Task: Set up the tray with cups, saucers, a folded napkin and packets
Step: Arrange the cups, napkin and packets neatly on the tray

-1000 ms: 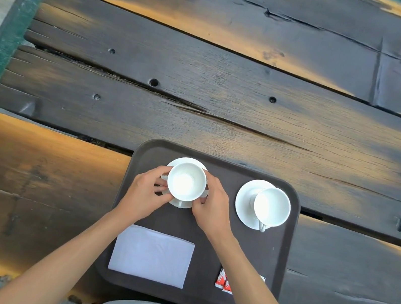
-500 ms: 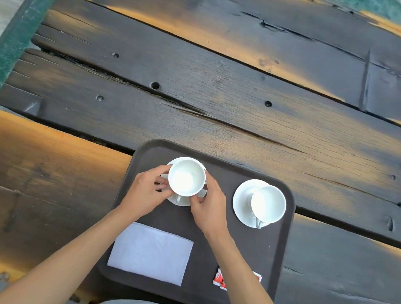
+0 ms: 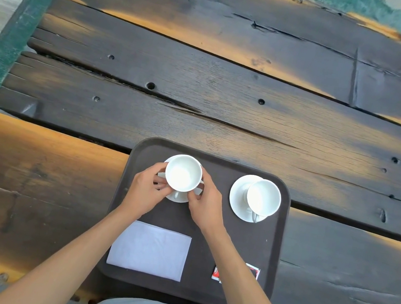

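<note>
Nearest you, the folded white napkin (image 3: 150, 249) lies flat at the tray's near left corner, and the red-and-white packets (image 3: 216, 274) sit at the near right, partly hidden under your right forearm. The napkin is soft and light, so lift it by an edge if it needs squaring; the packets are thin and will slide on the smooth tray.

Farther in, your left hand (image 3: 145, 190) and right hand (image 3: 205, 204) flank the left cup (image 3: 183, 173). Fingertips of both press at the cup's lower sides and on its saucer (image 3: 179, 198), a light two-sided pinch, not a closed fist. The cup stands upright on that saucer in the tray's far left part. It is glazed white ceramic, by the look of it: stiff, slick and chip-prone, so steady the saucer by its rim and turn the cup by its body or handle.

To the right, well clear of your hands, the second cup (image 3: 263, 197) rests on its own saucer (image 3: 238, 198), off-centre towards the right, handle facing you.

The dark brown tray (image 3: 245, 241) lies on a weathered plank table (image 3: 228, 103).
</note>
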Tool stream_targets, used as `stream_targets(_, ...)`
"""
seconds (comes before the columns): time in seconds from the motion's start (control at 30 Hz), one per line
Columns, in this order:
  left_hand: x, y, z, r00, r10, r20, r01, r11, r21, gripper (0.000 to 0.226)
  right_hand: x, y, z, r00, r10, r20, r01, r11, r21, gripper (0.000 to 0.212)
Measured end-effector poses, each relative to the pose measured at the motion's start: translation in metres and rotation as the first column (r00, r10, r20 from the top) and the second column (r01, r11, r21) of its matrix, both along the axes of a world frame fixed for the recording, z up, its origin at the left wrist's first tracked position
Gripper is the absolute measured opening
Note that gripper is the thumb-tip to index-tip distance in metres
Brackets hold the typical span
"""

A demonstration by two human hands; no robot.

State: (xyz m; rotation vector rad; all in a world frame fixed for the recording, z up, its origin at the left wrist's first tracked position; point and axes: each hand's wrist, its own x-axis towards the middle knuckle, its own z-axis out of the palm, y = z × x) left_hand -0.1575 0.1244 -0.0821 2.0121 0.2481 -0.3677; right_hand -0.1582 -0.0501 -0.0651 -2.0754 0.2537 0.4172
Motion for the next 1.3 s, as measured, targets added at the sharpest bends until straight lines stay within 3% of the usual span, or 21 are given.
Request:
stream_targets(0.2, -0.003, -0.003, 0.005, 1.000, 0.005, -0.011, -0.006, 1.000, -0.004, 0.066, -0.012, -0.008, -0.002, 0.998, 0.003, -0.056, -0.002, 1.000, 0.021, 0.062)
stream_targets(0.3, -0.010, -0.002, 0.010, 0.999, 0.027, -0.033, -0.028, 0.999, -0.024, 0.068, -0.028, -0.023, -0.002, 0.997, -0.040, -0.069, 0.041, 0.999, 0.025, 0.048)
stream_targets(0.5, -0.030, -0.007, 0.021, 0.984, 0.147, -0.103, -0.156, 0.985, -0.077, 0.059, -0.069, -0.071, -0.002, 0.950, -0.296, -0.104, 0.300, 0.954, 0.022, 0.027)
stream_targets(0.63, -0.046, -0.010, 0.022, 0.977, 0.192, -0.088, -0.198, 0.979, -0.058, 0.032, -0.084, -0.089, 0.001, 0.868, -0.487, -0.098, 0.491, 0.871, 0.022, 0.006)
stream_targets(0.77, -0.055, -0.021, 0.022, 0.975, 0.207, -0.082, -0.213, 0.974, -0.073, 0.024, -0.085, -0.100, 0.010, 0.753, -0.655, -0.059, 0.658, 0.752, 0.042, 0.010)
stream_targets(0.97, -0.056, -0.036, 0.019, 0.963, 0.257, -0.084, -0.264, 0.959, -0.102, 0.031, -0.080, -0.111, 0.005, 0.755, -0.655, -0.034, 0.655, 0.752, 0.071, 0.011)
stream_targets(1.3, -0.056, -0.044, 0.016, 0.941, 0.335, -0.054, -0.339, 0.934, -0.110, 0.023, -0.078, -0.117, -0.004, 0.778, -0.624, -0.074, 0.628, 0.774, 0.081, 0.013)
